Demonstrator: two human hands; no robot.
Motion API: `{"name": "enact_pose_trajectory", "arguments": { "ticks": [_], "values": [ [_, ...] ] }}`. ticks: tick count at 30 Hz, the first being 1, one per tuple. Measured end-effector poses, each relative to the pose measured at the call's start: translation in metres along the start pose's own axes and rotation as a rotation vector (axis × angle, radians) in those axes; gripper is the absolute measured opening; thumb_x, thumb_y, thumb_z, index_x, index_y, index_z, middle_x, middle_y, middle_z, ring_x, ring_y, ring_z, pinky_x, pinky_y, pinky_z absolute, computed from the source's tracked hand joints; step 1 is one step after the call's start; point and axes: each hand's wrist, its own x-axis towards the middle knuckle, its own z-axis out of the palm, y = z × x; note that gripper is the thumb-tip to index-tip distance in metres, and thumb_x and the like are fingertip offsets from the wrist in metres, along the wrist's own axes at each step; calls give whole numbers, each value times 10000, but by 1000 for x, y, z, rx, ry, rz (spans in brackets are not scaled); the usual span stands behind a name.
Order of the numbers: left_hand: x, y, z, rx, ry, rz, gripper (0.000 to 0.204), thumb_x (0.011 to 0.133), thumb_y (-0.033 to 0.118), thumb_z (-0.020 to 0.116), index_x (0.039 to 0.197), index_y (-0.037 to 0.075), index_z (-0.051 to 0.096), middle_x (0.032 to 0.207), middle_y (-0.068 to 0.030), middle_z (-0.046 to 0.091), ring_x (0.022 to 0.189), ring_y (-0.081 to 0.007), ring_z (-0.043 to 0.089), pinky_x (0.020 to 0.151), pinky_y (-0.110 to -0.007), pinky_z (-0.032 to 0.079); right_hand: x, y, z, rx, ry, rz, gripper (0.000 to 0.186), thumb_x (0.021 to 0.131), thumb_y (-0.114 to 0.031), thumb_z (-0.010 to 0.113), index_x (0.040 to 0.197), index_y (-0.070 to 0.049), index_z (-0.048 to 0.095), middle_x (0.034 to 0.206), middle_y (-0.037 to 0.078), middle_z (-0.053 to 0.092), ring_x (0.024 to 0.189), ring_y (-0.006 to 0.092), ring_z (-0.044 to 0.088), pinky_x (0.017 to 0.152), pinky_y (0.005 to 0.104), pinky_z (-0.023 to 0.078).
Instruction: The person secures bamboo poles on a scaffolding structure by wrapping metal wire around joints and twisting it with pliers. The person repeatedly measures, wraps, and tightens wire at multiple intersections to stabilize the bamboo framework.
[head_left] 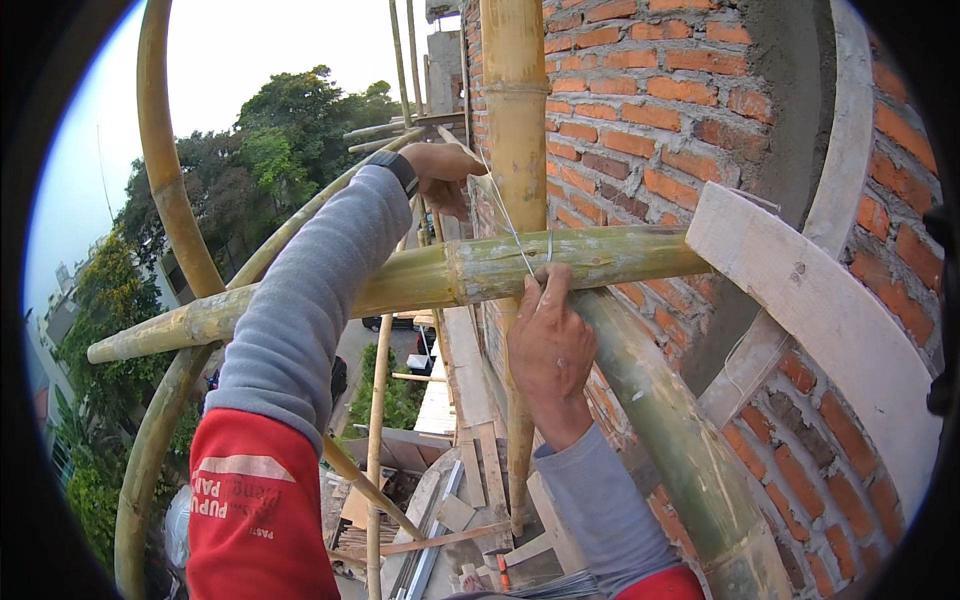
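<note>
A thick horizontal bamboo pole (400, 282) crosses in front of an upright bamboo pole (516, 130). Strands of thin pale wire (508, 222) slant over the horizontal pole where the two meet. My right hand (552, 345) is closed at the pole's near side, thumb and forefinger pinching the lower end of the wire. Beyond the horizontal pole, my left hand (443, 178) reaches to the left of the upright pole; its curled fingers grip the wire's upper end, partly hidden behind the wrist. A short grey loop of wire (550, 245) sits beside the strands.
A brick wall (640, 110) rises at the right, with a wooden board (810, 320) at the horizontal pole's end. A thick slanting bamboo pole (680, 440) passes my right forearm. Curved bamboo poles (172, 215) stand left. Far below lie planks (485, 470) and a red-handled tool (503, 572).
</note>
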Motion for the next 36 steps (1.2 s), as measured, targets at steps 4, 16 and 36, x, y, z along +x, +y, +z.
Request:
{"name": "enact_pose_trajectory", "arguments": {
  "ticks": [4,16,36],
  "values": [
    [41,10,2,-349,-107,152,412,1046,356,531,1133,-37,621,817,-151,703,685,-242,724,607,-357,618,5,-2,0,-42,-62,-74,328,1022,-216,554,1312,-66,522,813,234,723,735,477,704,628,594,545],
    [63,18,17,-311,-167,394,319,1103,280,504,1325,62,576,1195,-80,707,1065,-139,684,870,-337,586,2,11,16,-48,41,-248,525,824,-23,607,1340,-105,563,769,157,672,627,376,694,541,495,552],
    [97,29,-32,-222,-53,554,386,1031,313,627,1324,62,610,1231,-77,706,1085,-149,668,899,-341,563,-36,50,11,22,165,-260,797,735,71,649,1470,-231,596,706,54,555,537,258,581,482,415,478]
  ]
}}
